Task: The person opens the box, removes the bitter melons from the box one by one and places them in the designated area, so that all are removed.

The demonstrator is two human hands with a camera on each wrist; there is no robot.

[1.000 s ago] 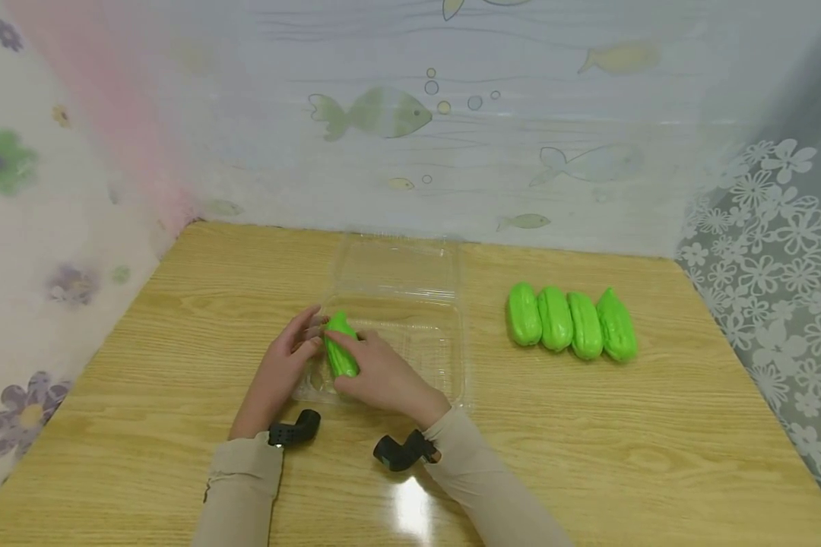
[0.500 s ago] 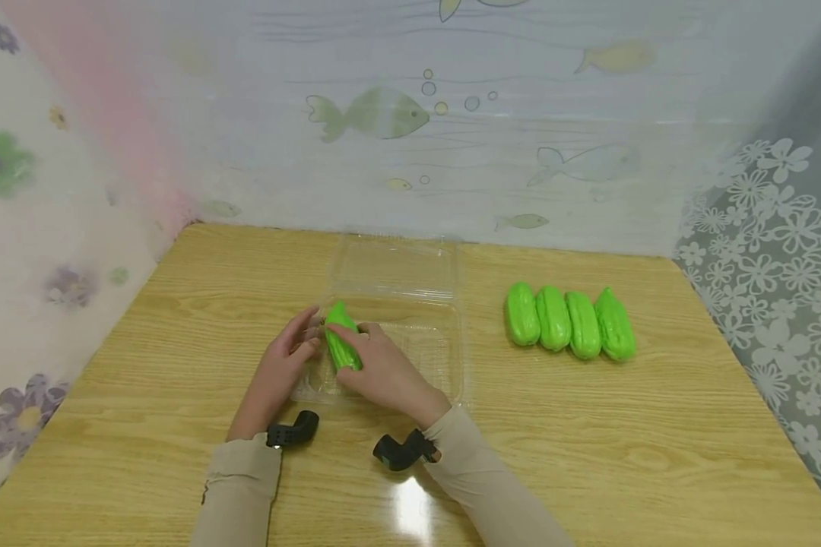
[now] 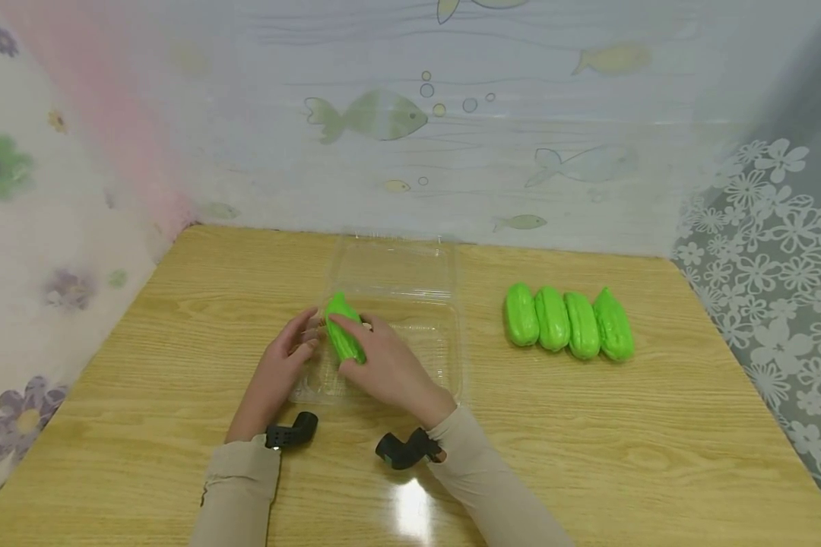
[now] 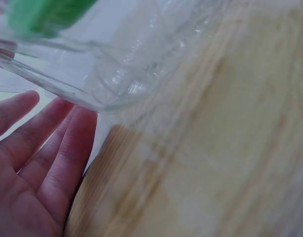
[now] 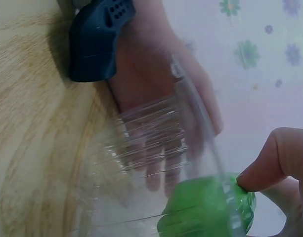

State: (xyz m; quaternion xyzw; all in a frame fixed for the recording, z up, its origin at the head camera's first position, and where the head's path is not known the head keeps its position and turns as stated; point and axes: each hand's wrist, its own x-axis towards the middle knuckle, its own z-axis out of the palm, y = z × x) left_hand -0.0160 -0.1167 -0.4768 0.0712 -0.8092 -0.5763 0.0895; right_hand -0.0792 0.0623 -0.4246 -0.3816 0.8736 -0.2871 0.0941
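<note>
My right hand (image 3: 391,366) grips a shiny, bright green oblong thing (image 3: 343,328) with a ridged skin and a pointed tip. Its thumb (image 5: 267,165) presses one end in the right wrist view. The green thing is at the left part of a clear plastic clamshell container (image 3: 462,365), whose lid (image 3: 393,266) lies folded back toward the wall. At the container's left side is my left hand (image 3: 280,370). Its fingers (image 4: 72,143) reach out almost straight, fingertips right at the clear wall in the left wrist view.
Several similar green oblong things (image 3: 566,323) lie side by side in a row on the wooden table (image 3: 588,448), right of the container. A patterned covering with fish (image 3: 383,118) rises behind the table's back edge. Black wrist cameras (image 3: 292,431) sit on both wrists.
The right hand has shifted the green oblong thing slightly away from the person, toward the lid. The left hand has stayed at the container's side.
</note>
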